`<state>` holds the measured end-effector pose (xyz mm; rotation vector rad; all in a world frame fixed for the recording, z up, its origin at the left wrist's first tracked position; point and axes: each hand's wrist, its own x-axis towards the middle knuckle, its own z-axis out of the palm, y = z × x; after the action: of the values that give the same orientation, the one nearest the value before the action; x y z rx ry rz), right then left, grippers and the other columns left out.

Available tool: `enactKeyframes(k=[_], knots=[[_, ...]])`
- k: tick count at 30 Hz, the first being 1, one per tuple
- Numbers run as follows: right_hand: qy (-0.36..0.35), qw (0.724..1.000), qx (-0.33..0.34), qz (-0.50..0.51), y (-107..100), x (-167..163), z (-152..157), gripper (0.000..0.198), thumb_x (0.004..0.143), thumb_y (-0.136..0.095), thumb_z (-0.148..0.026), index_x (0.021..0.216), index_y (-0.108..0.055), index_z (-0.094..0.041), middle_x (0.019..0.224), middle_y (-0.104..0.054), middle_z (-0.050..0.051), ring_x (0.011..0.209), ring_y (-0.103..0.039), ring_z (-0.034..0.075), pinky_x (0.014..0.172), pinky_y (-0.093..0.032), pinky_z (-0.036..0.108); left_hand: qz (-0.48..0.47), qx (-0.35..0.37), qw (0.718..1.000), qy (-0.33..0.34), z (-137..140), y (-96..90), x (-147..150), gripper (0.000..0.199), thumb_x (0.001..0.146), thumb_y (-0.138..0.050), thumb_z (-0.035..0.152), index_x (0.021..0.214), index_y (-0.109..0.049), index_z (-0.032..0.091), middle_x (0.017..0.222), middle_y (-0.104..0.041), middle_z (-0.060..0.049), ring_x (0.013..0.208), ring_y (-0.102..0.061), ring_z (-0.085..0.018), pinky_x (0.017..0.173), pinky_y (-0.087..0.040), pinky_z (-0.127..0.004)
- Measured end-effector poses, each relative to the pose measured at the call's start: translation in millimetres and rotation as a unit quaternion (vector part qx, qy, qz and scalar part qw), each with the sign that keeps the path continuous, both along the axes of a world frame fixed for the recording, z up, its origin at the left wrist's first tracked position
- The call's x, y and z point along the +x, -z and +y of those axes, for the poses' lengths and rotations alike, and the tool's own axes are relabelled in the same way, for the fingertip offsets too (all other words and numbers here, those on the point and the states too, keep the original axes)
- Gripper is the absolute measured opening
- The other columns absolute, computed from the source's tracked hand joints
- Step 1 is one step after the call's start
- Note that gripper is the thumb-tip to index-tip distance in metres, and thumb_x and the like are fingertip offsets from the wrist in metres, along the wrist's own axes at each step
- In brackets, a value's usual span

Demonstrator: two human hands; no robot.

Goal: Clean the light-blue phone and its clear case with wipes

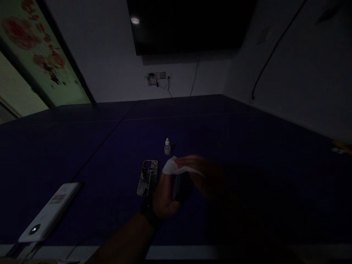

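Note:
My left hand, with a dark band on its wrist, is closed around a dark, flat phone held above the table. Over the phone's top end my right hand presses a thin white cloth, its fingers bent around it; this hand is dim and partly blurred. A patterned phone case with a camera cut-out lies just left of my left hand. Beyond both hands a small dropper bottle with a pale cap stands upright.
The dark blue table reaches to the wall. At its near left lies a long white box with a round dark spot and cords at its near end. A black screen hangs above wall sockets with cables. The room is dim.

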<state>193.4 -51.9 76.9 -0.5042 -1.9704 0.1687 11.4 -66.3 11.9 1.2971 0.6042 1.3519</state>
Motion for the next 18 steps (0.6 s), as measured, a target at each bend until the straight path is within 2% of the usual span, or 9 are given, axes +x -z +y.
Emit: enactKeyframes(k=[2, 4, 7, 10, 12, 14, 16, 18], knots=[[0.020, 1.000, -0.017, -0.001, 0.7, -1.0, 0.3, 0.037, 0.101, -0.045, -0.019, 0.132, -0.063, -0.025, 0.122, -0.076, 0.008, 0.113, -0.072, 0.021, 0.097, -0.060, 0.036, -0.020, 0.002, 1.000, -0.006, -0.1, -2.7, 1.6, 0.073, 0.056, -0.092, 0.051, 0.116, -0.069, 0.017, 0.133, -0.061, -0.017, 0.152, -0.022, -0.042, 0.126, -0.020, -0.044], [-0.001, 1.000, 0.000, -0.011, -0.3, -2.5, -1.2, 0.040, 0.100, -0.045, -0.017, 0.136, -0.061, -0.026, 0.124, -0.075, 0.008, 0.118, -0.070, 0.021, 0.100, -0.059, 0.038, -0.022, 0.002, 1.000, -0.015, -0.3, -4.2, 2.1, 0.070, 0.056, -0.092, 0.047, 0.115, -0.069, 0.018, 0.134, -0.061, -0.016, 0.153, -0.020, -0.042, 0.126, -0.018, -0.044], [-0.046, 0.999, 0.028, -0.003, -3.7, -2.7, -3.9, 0.035, 0.100, -0.046, -0.017, 0.127, -0.066, -0.027, 0.116, -0.078, 0.006, 0.115, -0.072, 0.021, 0.097, -0.060, 0.037, -0.009, 0.001, 1.000, -0.007, -0.6, -5.0, 1.5, 0.063, 0.057, -0.091, 0.042, 0.113, -0.070, 0.021, 0.136, -0.061, -0.013, 0.155, -0.016, -0.040, 0.126, -0.019, -0.044], [-0.023, 0.999, -0.002, 0.023, -4.8, -2.3, -4.1, 0.030, 0.103, -0.045, -0.022, 0.122, -0.068, -0.025, 0.112, -0.079, 0.008, 0.108, -0.074, 0.021, 0.093, -0.061, 0.036, 0.012, 0.013, 1.000, 0.002, -0.4, -6.8, 1.2, 0.067, 0.058, -0.090, 0.042, 0.118, -0.070, 0.020, 0.139, -0.059, -0.013, 0.152, -0.023, -0.040, 0.126, -0.018, -0.043], [-0.003, 1.000, -0.013, 0.021, -2.9, -3.1, -3.4, 0.031, 0.103, -0.045, -0.022, 0.125, -0.067, -0.023, 0.118, -0.077, 0.010, 0.112, -0.073, 0.021, 0.096, -0.060, 0.036, 0.030, 0.020, 0.999, -0.006, 0.0, -8.2, 1.4, 0.069, 0.060, -0.089, 0.043, 0.121, -0.068, 0.020, 0.142, -0.058, -0.014, 0.151, -0.027, -0.040, 0.127, -0.013, -0.043], [-0.018, 1.000, 0.003, 0.005, -0.3, -3.8, -2.8, 0.032, 0.103, -0.045, -0.021, 0.127, -0.065, -0.022, 0.123, -0.075, 0.010, 0.119, -0.069, 0.021, 0.100, -0.058, 0.037, 0.047, 0.024, 0.999, -0.011, 0.5, -9.2, 1.6, 0.066, 0.061, -0.089, 0.044, 0.119, -0.069, 0.020, 0.144, -0.057, -0.014, 0.151, -0.027, -0.039, 0.127, -0.009, -0.043], [-0.051, 0.999, 0.017, 0.004, 1.7, -3.1, -2.2, 0.031, 0.103, -0.044, -0.021, 0.123, -0.068, -0.023, 0.120, -0.076, 0.009, 0.121, -0.069, 0.021, 0.100, -0.058, 0.037, 0.057, 0.029, 0.998, -0.001, 0.9, -9.7, 1.8, 0.065, 0.061, -0.088, 0.045, 0.118, -0.070, 0.021, 0.143, -0.058, -0.014, 0.151, -0.026, -0.039, 0.126, -0.009, -0.043], [-0.060, 0.998, 0.001, 0.024, 2.3, -1.4, -1.3, 0.030, 0.104, -0.043, -0.024, 0.117, -0.070, -0.024, 0.114, -0.078, 0.008, 0.115, -0.071, 0.021, 0.096, -0.060, 0.037, 0.064, 0.046, 0.997, 0.004, 1.4, -9.9, 1.9, 0.067, 0.061, -0.088, 0.047, 0.120, -0.069, 0.021, 0.141, -0.059, -0.014, 0.151, -0.026, -0.040, 0.126, -0.011, -0.043]])
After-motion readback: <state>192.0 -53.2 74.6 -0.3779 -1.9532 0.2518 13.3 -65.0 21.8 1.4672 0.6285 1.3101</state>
